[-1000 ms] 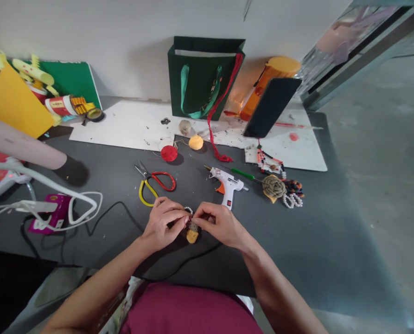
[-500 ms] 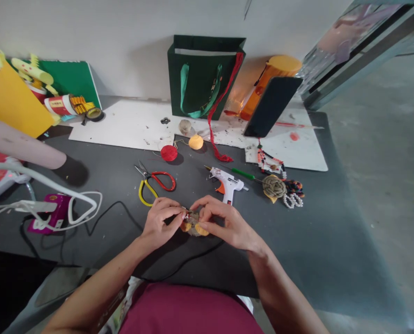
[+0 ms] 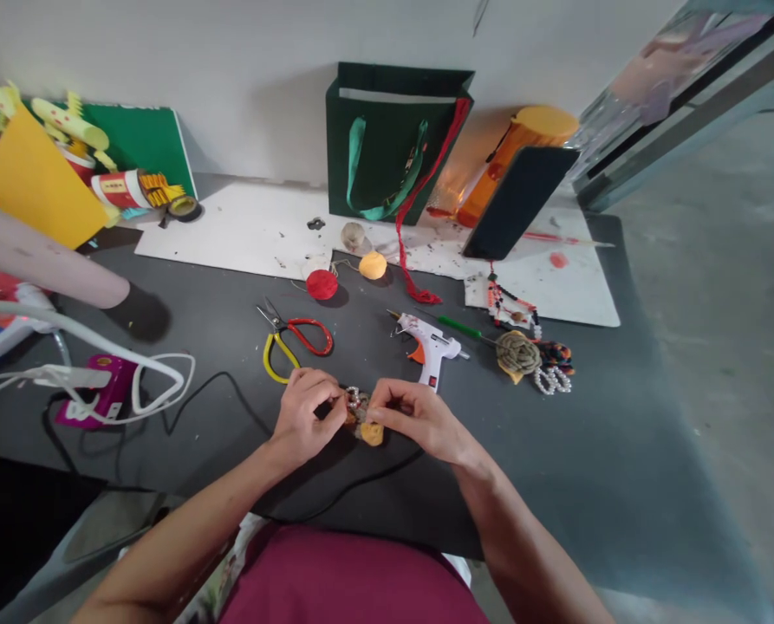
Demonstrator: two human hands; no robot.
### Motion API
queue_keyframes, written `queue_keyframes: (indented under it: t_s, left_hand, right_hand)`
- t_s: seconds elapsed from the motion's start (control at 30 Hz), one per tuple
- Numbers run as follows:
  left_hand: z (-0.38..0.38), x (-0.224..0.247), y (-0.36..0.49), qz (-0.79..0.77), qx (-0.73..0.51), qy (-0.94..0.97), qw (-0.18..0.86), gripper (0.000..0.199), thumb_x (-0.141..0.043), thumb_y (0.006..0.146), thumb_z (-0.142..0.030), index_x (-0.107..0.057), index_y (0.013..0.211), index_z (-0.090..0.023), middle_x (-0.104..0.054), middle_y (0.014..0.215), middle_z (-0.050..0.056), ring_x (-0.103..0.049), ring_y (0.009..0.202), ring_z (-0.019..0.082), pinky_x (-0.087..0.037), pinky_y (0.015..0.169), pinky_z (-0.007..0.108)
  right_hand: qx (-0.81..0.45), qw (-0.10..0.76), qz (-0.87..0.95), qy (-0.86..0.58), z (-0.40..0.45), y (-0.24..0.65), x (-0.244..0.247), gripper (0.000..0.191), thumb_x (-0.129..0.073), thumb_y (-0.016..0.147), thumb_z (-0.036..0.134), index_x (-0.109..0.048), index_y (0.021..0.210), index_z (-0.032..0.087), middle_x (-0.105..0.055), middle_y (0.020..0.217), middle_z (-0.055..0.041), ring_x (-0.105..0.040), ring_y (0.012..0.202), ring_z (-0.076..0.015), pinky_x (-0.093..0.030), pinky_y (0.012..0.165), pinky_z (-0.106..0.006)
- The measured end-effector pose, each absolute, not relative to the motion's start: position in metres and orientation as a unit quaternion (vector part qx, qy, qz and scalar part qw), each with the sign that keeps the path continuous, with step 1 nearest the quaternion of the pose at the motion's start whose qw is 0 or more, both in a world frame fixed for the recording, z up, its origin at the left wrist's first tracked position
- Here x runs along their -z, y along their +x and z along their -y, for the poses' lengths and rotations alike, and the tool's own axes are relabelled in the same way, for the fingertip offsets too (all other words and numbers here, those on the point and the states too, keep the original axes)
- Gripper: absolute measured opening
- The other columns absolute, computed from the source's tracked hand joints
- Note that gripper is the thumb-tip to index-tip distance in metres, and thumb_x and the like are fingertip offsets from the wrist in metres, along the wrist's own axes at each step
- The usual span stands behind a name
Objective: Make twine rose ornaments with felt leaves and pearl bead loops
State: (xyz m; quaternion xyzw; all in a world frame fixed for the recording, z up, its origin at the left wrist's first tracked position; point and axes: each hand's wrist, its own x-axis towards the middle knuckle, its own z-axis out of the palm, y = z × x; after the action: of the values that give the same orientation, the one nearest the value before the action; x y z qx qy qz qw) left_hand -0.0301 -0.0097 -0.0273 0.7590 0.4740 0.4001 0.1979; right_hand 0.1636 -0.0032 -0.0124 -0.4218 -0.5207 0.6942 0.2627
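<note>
Between my two hands, close to the table's front edge, is a small crocheted flower piece [image 3: 372,432] in yellow and grey-brown, with a loop of pearl-like beads [image 3: 354,397] at its upper side. My left hand [image 3: 309,414] pinches its left side near the beads, thumb against forefinger. Thumb and fingers of my right hand [image 3: 416,418] close on its upper right part. The fingertips partly hide the piece. Just beyond my left hand lie scissors [image 3: 289,340] with one yellow and one red handle. Past my right hand rests a white glue gun [image 3: 431,345].
A green-handled crochet hook [image 3: 459,327] and a grey crocheted rose [image 3: 517,354] with beads lie at right. Red [image 3: 322,284] and yellow [image 3: 373,265] yarn balls sit farther back. Behind them stand a green paper bag [image 3: 373,165] and a phone [image 3: 522,204]. Cables and a purple power strip [image 3: 104,390] occupy the left.
The flower piece has turned in my fingers, and its bead loop shows more clearly. My right hand has shifted slightly on it. The whole view has moved a little.
</note>
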Motion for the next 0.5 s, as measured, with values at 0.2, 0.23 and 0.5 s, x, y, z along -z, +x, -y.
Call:
queue_keyframes:
  t_s: [0.2,0.23,0.5]
  left_hand:
    - [0.0088,0.0256,-0.0313,-0.465,-0.401,0.734,0.290,0.012,-0.061,0.082,-0.019,-0.070,0.074,-0.020,-0.069,0.072,0.002,-0.063,0.068,0.015,-0.047,0.069,0.033]
    - [0.0087,0.0250,-0.0314,-0.468,-0.396,0.725,0.314,0.011,-0.061,0.082,-0.020,-0.071,0.076,-0.020,-0.069,0.073,0.003,-0.063,0.069,0.015,-0.047,0.067,0.031]
    - [0.0044,0.0185,-0.0335,-0.453,-0.299,0.760,0.358,0.018,-0.057,0.085,-0.020,-0.062,0.067,-0.019,-0.065,0.072,0.000,-0.057,0.070,0.014,-0.042,0.070,0.032]
  right_hand:
    - [-0.677,0.233,0.538,-0.444,0.0009,0.1584,0.0201,0.033,-0.065,0.079,0.049,-0.059,0.074,0.017,-0.062,0.070,-0.0017,-0.054,0.061,-0.0118,-0.042,0.057,-0.025]
    - [-0.674,0.228,0.540,-0.450,0.0009,0.1574,0.0201,0.031,-0.064,0.080,0.047,-0.059,0.074,0.017,-0.063,0.070,-0.0016,-0.054,0.060,-0.0115,-0.042,0.056,-0.024]
    - [-0.653,0.287,0.537,-0.450,-0.0011,0.1565,0.0184,0.030,-0.064,0.080,0.047,-0.056,0.074,0.019,-0.060,0.078,-0.0018,-0.053,0.061,-0.0104,-0.043,0.056,-0.025]
